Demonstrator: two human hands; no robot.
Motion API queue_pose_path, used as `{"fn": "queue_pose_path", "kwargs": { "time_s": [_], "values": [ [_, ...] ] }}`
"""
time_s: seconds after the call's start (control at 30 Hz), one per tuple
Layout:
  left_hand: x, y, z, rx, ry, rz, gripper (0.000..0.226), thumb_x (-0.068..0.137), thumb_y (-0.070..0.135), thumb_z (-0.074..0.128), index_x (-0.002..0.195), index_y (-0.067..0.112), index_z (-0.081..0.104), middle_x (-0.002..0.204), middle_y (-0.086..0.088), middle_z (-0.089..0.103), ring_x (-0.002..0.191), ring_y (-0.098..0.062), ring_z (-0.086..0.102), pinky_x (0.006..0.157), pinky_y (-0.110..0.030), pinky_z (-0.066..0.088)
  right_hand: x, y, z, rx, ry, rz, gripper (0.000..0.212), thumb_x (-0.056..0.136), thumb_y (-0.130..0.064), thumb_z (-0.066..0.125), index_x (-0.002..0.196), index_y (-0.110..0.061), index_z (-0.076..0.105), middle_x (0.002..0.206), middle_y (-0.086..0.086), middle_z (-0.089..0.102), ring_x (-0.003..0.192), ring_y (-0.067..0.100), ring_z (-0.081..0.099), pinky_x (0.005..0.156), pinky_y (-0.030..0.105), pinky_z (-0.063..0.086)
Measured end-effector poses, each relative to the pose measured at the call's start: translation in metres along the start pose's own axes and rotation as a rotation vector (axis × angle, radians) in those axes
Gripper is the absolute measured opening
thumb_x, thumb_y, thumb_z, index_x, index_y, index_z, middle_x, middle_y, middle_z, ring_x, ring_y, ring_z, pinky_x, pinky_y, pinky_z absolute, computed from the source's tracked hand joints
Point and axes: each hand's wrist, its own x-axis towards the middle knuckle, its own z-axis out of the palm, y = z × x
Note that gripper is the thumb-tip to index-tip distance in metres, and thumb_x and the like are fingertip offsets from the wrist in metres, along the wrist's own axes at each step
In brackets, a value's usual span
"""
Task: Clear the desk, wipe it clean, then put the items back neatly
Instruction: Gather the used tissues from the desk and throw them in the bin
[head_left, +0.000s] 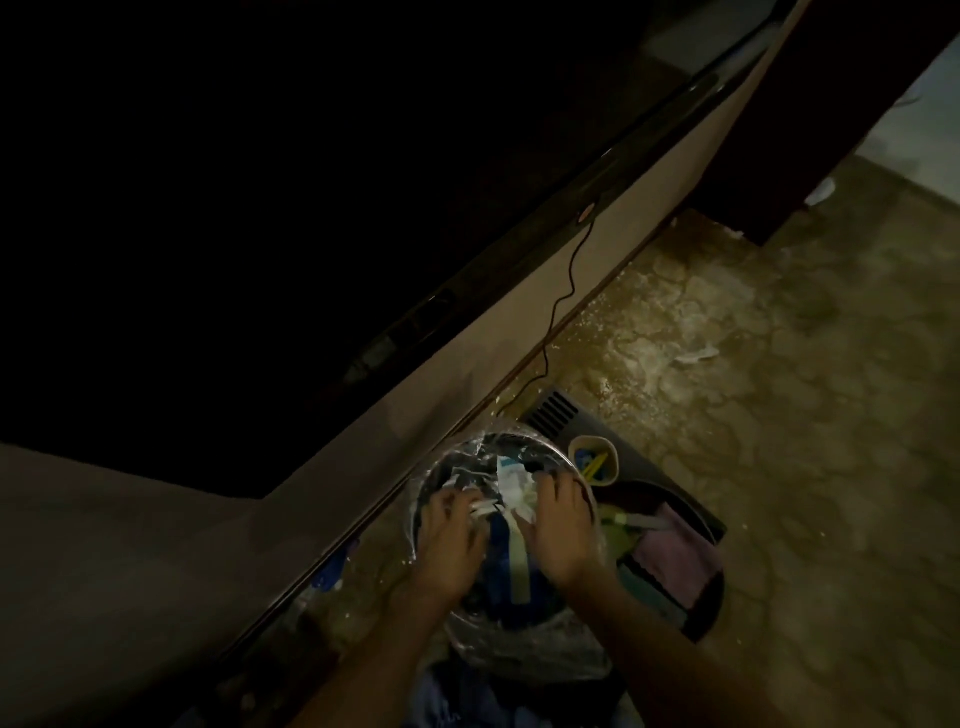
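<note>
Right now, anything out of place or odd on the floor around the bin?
Yes. A thin black cable dangles from the desk edge to the floor beside the lined bin. White paper scraps lie loose on the floor. Both hands, left and right, are inside the bin among papers.

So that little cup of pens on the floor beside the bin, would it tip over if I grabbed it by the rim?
Probably, somewhat. The cup looks small and light, and the pens lean to one side, so a rim pull could tilt it and spill them. It also appears to sit on a dark case, not the bare floor, so footing may be uneven.
</note>
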Motion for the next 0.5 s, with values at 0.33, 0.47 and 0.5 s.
{"fn": "queue_pose_path", "kwargs": {
  "time_s": [0.33,0.47,0.5],
  "values": [
    [0.003,-0.001,-0.011,0.361,-0.271,0.084,0.056,0.1,0.033,0.034,0.151,0.025,0.013,0.158,-0.009,-0.004,0.145,-0.027,-0.004,0.117,-0.038,0.004,-0.01,0.006,-0.001,-0.08,-0.253,-0.066,0.098,0.075,-0.067,0.029,0.152,-0.013,0.002,0.159,0.014,0.002,0.146,0.029,0.004,0.117,0.039,0.009],
    [-0.001,0.016,-0.032,0.314,-0.182,0.154,0.063,0.085,0.054,0.028,0.143,0.03,0.034,0.154,-0.003,0.021,0.144,-0.021,0.011,0.118,-0.038,0.01,-0.02,0.004,-0.028,-0.047,-0.136,-0.198,0.118,0.064,-0.093,0.009,0.153,-0.015,0.007,0.159,0.006,0.01,0.146,0.022,0.009,0.117,0.034,0.007],
    [-0.002,0.021,-0.038,0.314,-0.143,0.164,0.069,0.079,0.057,0.024,0.141,0.031,0.038,0.153,-0.002,0.026,0.142,-0.02,0.016,0.117,-0.04,0.015,-0.024,0.003,-0.039,-0.021,-0.119,-0.212,0.117,0.064,-0.092,0.009,0.152,-0.014,0.011,0.158,0.004,0.013,0.145,0.021,0.012,0.116,0.033,0.009]
  ]
}}
